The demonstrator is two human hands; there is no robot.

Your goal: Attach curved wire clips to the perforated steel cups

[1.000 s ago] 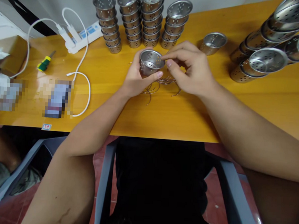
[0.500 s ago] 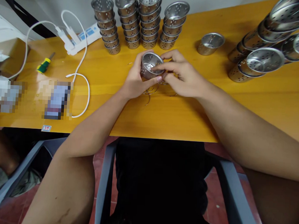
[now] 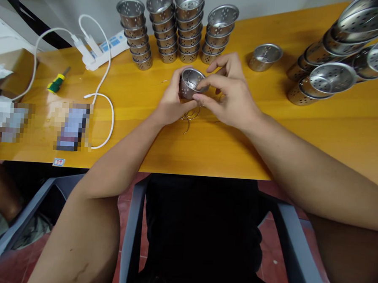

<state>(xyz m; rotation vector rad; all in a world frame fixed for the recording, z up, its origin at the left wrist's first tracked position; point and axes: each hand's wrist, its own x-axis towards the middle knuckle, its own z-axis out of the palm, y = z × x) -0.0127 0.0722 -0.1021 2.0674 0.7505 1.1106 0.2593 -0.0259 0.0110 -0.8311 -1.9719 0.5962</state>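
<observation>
Head view: bench (image 3: 163, 153) seen from its near edge.
Left hand (image 3: 170, 102): curled around a perforated cup (image 3: 185, 90), mouth up, between near and back edges.
Right hand (image 3: 234, 97): thumb and index fingertip close together at the cup's rim; cannot tell whether they pinch anything.
Wires (image 3: 188, 125): curved, lying between cup and near edge.
Cup stacks (image 3: 190, 31): four by the back edge.
</observation>
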